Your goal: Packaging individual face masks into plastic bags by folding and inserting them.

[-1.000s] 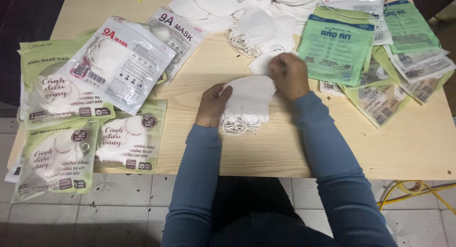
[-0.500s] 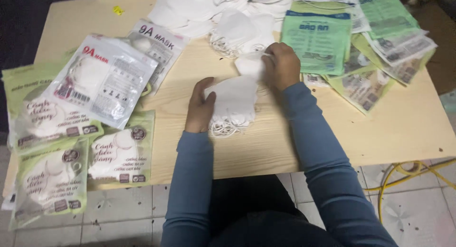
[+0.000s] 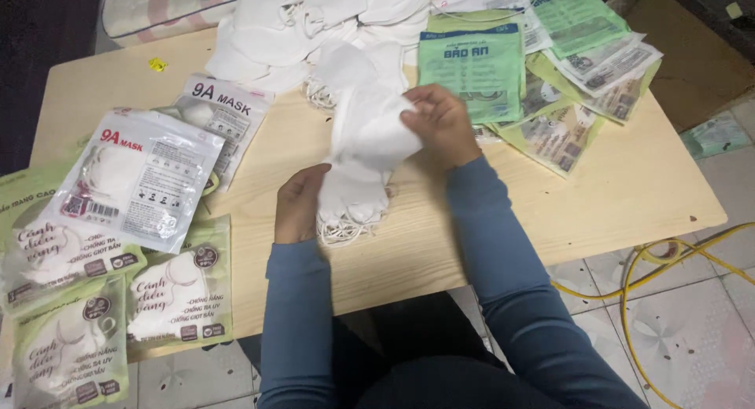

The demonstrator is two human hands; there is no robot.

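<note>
Masks stacked and lifted at the middle of the tabletop

White masks [image 3: 351,197] lie in a small stack near the front edge of the wooden tabletop [image 3: 598,197], their elastic loops spilling toward the person; the left hand [image 3: 299,204] rests on the stack's left side, fingers curled against it and pressing it in place, not closed around it; just above, the right hand [image 3: 442,126] pinches a single white mask [image 3: 370,126] by its right edge and holds it raised over the stack, its lower part touching or overlapping the top one; both forearms wear blue sleeves [image 3: 487,236]; at the front left corner lie pale green mask packets [image 3: 177,291], overlapping each other, and on top of them, further back, two clear and white packets with red lettering [image 3: 141,177]; toward the right edge a fan of green and printed flat packets [image 3: 550,86] spreads out, one green packet [image 3: 470,67] lying just beyond the right hand; along the far edge sits a loose heap of unpacked white masks [image 3: 307,23], reaching close to the raised one; a small yellow scrap [image 3: 157,64] lies near the far left corner; off the tabletop to the right, a yellow cable [image 3: 661,259] loops over the tiled floor [image 3: 692,338]
</note>
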